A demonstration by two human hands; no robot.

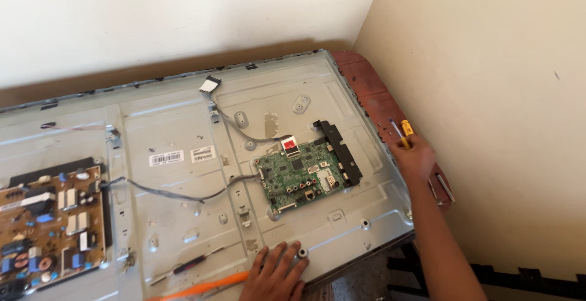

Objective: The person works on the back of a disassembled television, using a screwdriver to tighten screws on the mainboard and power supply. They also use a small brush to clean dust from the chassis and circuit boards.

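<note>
Back cover off, panel (pixel 183 136) flat on worktop (pixel 366 87), boards still mounted. Right hand (pixel 415 157) grips screwdriver (pixel 405 131) at right edge (yellow handle); left hand (pixel 274 273) flat, open, on near edge. Main board (pixel 297 173) still cabled.

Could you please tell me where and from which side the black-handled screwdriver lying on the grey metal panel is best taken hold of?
I'd grip the black-handled screwdriver around its dark handle, the thickest part, coming from above with fingers across its length. It lies flat on the grey metal back panel, thin shaft pointing lower left, with nothing over it. The left hand rests nearest, just to its right.
</note>
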